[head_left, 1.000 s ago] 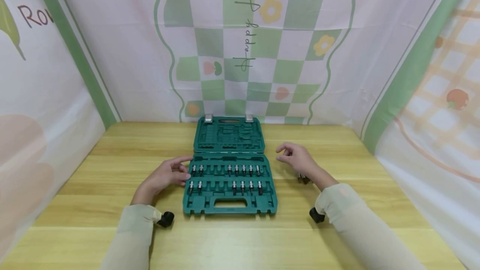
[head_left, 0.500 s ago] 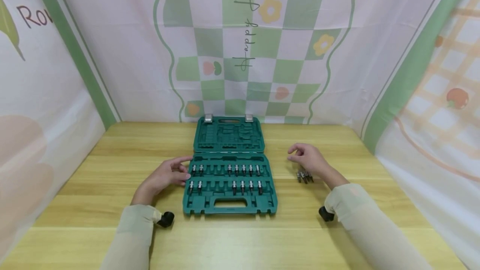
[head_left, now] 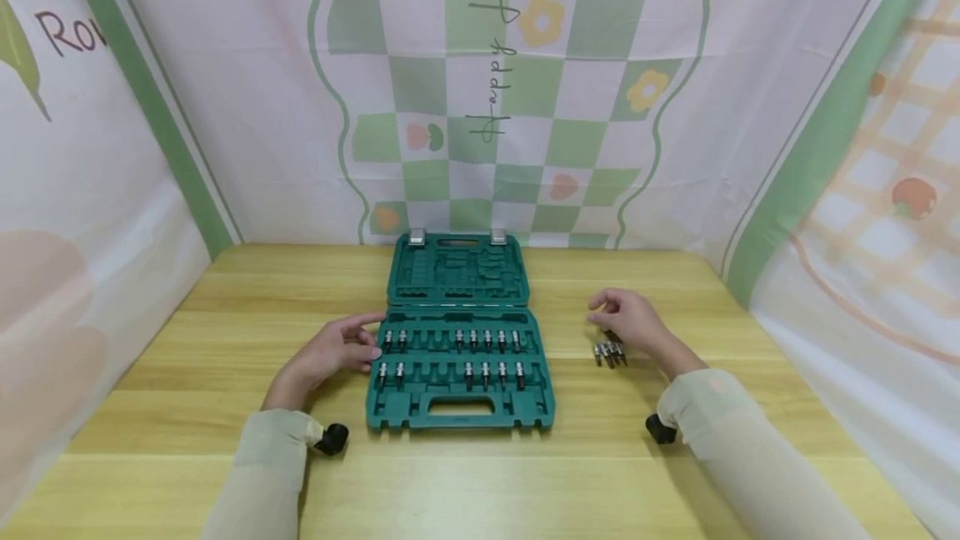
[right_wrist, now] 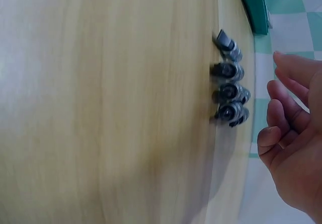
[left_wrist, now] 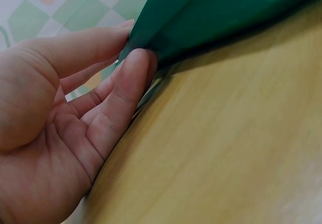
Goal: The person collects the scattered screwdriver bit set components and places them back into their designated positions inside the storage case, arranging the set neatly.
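On the pale wooden table [head_left: 225, 340], an open green tool case [head_left: 460, 373] lies at the centre, bits standing in its two rows. The left hand [head_left: 330, 354], at the case's 9 o'clock, pinches its edge between thumb and fingers. At 3 o'clock, loose socket bits [head_left: 610, 352] cluster on the wood; the right hand [head_left: 626, 317] hovers just above them, fingers loosely curled, holding nothing. Beyond, a checkered green-and-pink cloth backdrop [head_left: 480, 90] walls the table.

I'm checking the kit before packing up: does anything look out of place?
Yes. A few loose bits lie on the table right of the open case, below the right hand, while both bit rows in the case show gaps. The left hand holds the case's left edge.
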`<state>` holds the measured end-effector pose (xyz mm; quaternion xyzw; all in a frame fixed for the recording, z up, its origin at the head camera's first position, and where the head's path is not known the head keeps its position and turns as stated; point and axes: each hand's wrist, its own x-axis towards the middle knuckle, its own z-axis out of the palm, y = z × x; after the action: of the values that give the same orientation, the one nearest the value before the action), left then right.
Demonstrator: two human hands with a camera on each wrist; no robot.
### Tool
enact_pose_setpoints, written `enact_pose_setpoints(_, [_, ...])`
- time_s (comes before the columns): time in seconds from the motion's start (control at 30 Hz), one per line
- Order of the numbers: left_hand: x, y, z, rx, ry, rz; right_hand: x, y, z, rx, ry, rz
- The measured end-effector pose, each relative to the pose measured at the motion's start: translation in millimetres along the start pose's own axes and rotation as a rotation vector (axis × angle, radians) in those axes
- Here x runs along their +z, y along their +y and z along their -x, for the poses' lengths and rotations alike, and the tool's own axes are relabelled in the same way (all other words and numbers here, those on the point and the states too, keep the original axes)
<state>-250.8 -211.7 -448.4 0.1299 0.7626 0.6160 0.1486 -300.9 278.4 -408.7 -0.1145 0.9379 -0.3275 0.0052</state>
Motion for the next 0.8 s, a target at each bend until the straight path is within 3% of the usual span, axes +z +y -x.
enact_pose_setpoints(0.2, [0.0, 0.1, -0.6, 0.006, -0.005, 0.001, -6.5, 11.2, 1.1, 0.035, -0.005, 0.027])
enact_pose_setpoints(0.8, [0.7, 2.6, 1.2, 0.009, 0.002, 0.0, -11.9, 27.9, 4.1, -0.015, -0.034, 0.067])
